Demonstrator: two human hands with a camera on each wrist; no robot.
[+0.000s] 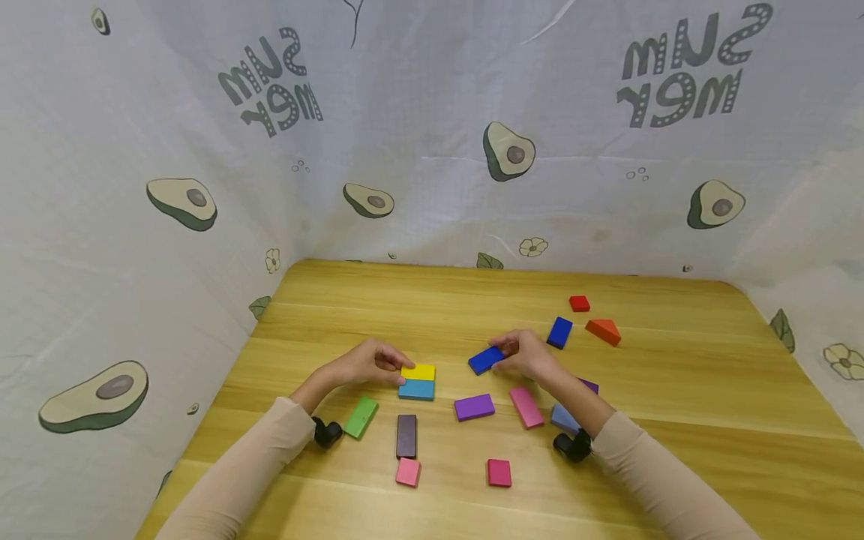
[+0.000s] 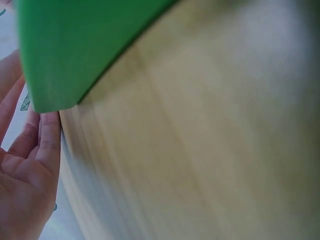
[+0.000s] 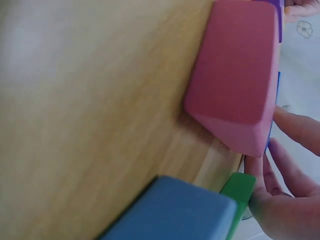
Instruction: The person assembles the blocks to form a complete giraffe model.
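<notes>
**Both hands at the blocks: left steadies the yellow/light-blue pair, right holds a dark blue block**

Head view. Left hand [image 1: 367, 363] rests at the left end of the yellow block [image 1: 418, 371], fingers curled against its edge. The yellow block lies flush against the light blue block [image 1: 416, 389], long sides touching, on the bench [image 1: 675, 390]. Judgement: the hand braces the pair so the blocks stay aligned.

Right hand [image 1: 526, 354] pinches the dark blue block [image 1: 486, 360] by its right end, fingers closed on it. The block is tilted, its free end pointing toward the yellow/light-blue pair, near but apart from it. Whether it is lifted clear of the bench I cannot tell. Gripping one end leaves the other end free, probably for setting it down against something.

Loose on the bench: green block [image 1: 361, 417] just beside the left wrist, dark brown block [image 1: 406, 436], purple block [image 1: 474, 407], pink block [image 1: 526, 406] under the right forearm's line, second dark blue block [image 1: 559, 332], and an orange wedge [image 1: 604, 331] farther back.

Wrist views are blurred; the left one shows only the green block's underside and part of the palm.
</notes>
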